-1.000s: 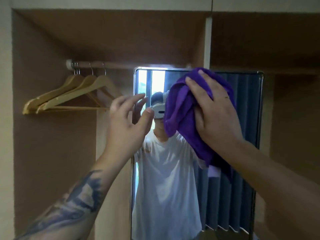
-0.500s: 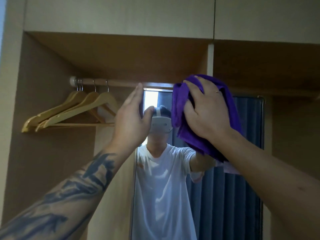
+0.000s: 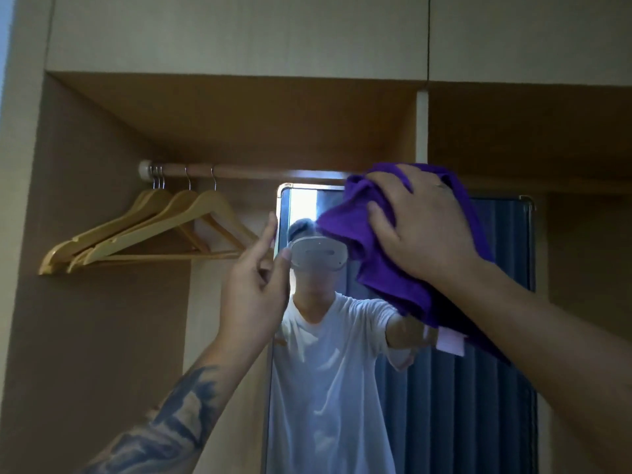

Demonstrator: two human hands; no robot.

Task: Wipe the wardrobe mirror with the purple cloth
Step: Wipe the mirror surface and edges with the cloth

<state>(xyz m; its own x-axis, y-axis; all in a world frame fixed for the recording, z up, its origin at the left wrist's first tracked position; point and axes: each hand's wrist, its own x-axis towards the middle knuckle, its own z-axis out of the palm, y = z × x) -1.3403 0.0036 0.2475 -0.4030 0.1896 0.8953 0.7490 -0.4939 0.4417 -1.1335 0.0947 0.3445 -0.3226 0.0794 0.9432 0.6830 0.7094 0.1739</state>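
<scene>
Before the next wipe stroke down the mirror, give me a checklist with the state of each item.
1. Purple cloth under the right hand: ok, the spread fingers press it flat against the glass.
2. Cloth at the mirror top edge, ready for a downward stroke: ok.
3. Left hand steadying the mirror's left edge: ok, it rests on the frame.
4. Left hand out of the cloth's path: ok, it sits left of the cloth.
5. Wooden hangers out of the way: ok, they hang on the rail to the left.
6. Smears left on the glass: cannot tell.
</scene>
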